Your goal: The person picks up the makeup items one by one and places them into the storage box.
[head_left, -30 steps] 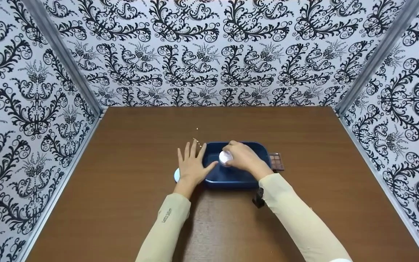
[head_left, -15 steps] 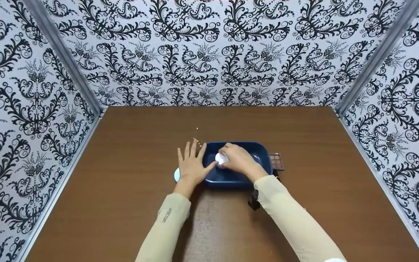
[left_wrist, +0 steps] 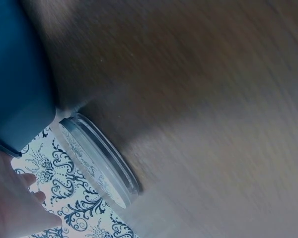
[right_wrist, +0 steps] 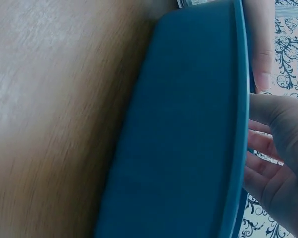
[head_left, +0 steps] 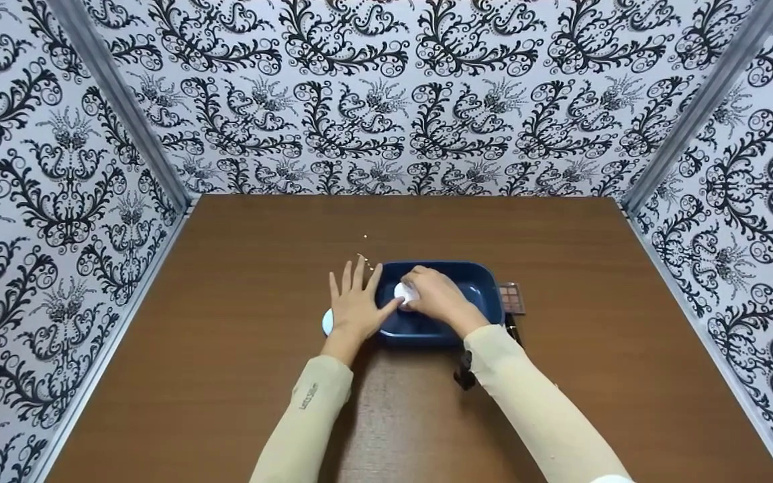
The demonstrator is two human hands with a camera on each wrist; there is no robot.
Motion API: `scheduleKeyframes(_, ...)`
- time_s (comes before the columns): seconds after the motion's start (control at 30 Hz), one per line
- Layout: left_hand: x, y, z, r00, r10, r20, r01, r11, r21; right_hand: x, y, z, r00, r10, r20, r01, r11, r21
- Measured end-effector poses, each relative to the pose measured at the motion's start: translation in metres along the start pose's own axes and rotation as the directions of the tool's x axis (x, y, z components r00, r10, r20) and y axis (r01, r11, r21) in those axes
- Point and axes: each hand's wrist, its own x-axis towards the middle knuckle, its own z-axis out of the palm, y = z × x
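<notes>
Over the left rim of a dark blue rectangular basin (head_left: pixel 420 341) lies my left hand (head_left: pixel 354 310), its fingers straight and spread and its thumb pointing inward. My right hand (head_left: pixel 441 295) reaches inside and grips a small white round-topped object (head_left: pixel 405 294) by its side; its kind is unclear. In the right wrist view the right hand (right_wrist: pixel 283 148) bends over the rim of the basin (right_wrist: pixel 188 109), which hides the white object. Beside the basin, partly under my left wrist, is a round disc (head_left: pixel 327 322). The left wrist view shows that disc (left_wrist: pixel 97 161) with a reflective face and clear edge.
A palette of brownish squares (head_left: pixel 511 298) lies against the basin's right side. A slim black tube with a gold band (head_left: pixel 512 329) is near it, partly hidden. A thin gold chain (head_left: pixel 365 260) lies beyond my left fingertips. Patterned walls (head_left: pixel 386 100) enclose the brown table (head_left: pixel 259 268).
My right hand has moved left with the white object, toward my left thumb, uncovering more of the basin's right side and the black tube. My left hand has stayed in place.
</notes>
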Motion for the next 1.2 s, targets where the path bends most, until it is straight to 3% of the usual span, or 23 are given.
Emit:
scheduleKeyframes(0.37,0.000,0.000,0.001,1.000,0.013,-0.009,-0.013,1.000,0.010,0.000,-0.004,0.005,1.000,0.023,0.010,-0.024,0.997,0.080)
scheduleKeyframes(0.9,-0.002,-0.001,-0.001,0.999,0.017,-0.027,-0.018,1.000,-0.019,0.002,-0.008,0.013,1.000,-0.011,0.023,0.008,0.995,0.099)
scheduleKeyframes(1.2,-0.001,-0.001,0.000,1.000,0.017,-0.024,-0.018,0.999,-0.042,0.001,-0.007,0.013,0.999,-0.033,0.027,0.032,0.998,0.058)
